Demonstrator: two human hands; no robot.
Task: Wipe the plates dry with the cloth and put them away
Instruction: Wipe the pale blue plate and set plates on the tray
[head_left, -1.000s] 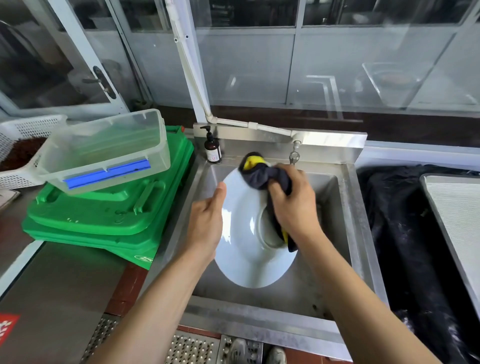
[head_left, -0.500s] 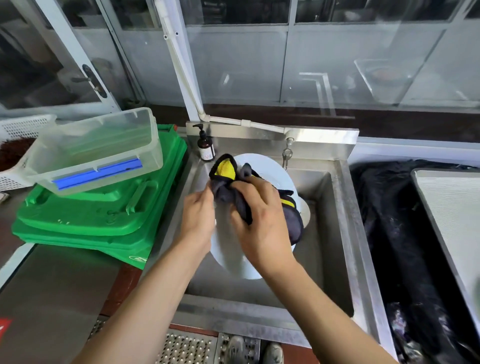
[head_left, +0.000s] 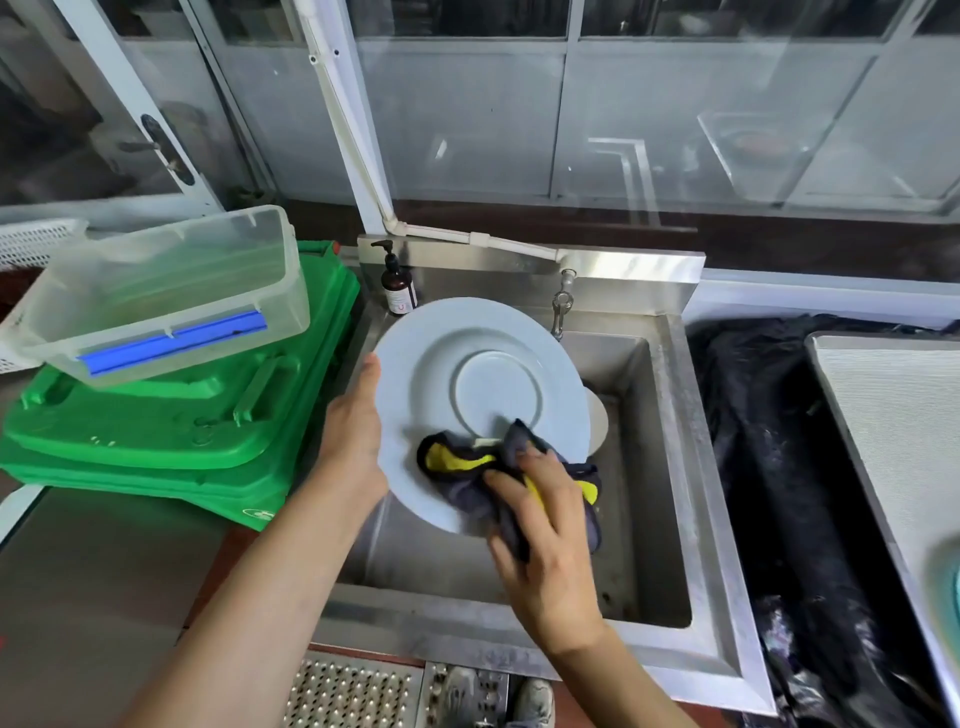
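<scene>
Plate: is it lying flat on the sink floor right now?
No, the left hand holds the plate tilted above the sink while the right hand presses the cloth on it.

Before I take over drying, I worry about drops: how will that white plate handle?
The white plate looks glazed and smooth, so probably slippery if damp. It is likely rigid and breakable, held over a steel sink. The left hand grips only its rim, so it may tilt.

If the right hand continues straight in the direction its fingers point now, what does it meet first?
Probably the plate: the right hand already presses the cloth on its lower rim, and the fingers point up across it. Depth is unclear.
</scene>
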